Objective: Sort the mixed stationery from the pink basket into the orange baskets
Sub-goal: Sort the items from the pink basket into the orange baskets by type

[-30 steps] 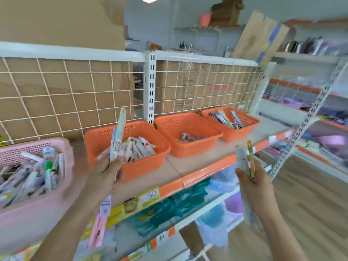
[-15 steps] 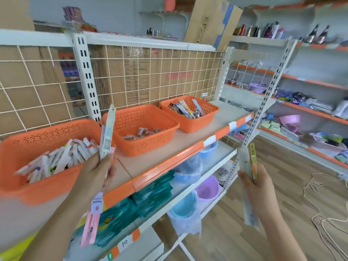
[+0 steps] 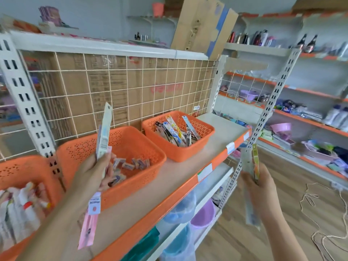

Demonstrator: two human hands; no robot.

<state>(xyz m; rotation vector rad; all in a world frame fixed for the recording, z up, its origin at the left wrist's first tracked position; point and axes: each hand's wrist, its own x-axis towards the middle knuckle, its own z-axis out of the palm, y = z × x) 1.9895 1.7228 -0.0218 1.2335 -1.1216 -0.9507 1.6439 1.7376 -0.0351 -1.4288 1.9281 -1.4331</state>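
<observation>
My left hand (image 3: 94,172) grips long flat stationery packets (image 3: 103,132), one white pointing up and one pink hanging below my wrist, in front of the middle orange basket (image 3: 135,144), which holds small erasers. My right hand (image 3: 258,183) holds two more long packets (image 3: 251,162) upright, out past the shelf's front edge. The right orange basket (image 3: 203,132) contains several similar long packets. The left orange basket (image 3: 22,168) holds white tubes and bottles. The pink basket is out of view.
The baskets stand on a shelf board with an orange front strip (image 3: 188,183) and a wire grid back (image 3: 131,87). White slotted uprights (image 3: 263,119) rise right of the shelf. Plastic tubs sit on the lower shelf (image 3: 199,213). Rope lies on the wooden floor (image 3: 320,223).
The view has swung to the right along the shelf; the pink basket left the frame and the right orange basket came closer. Both hands keep their packets and moved right with the view.
</observation>
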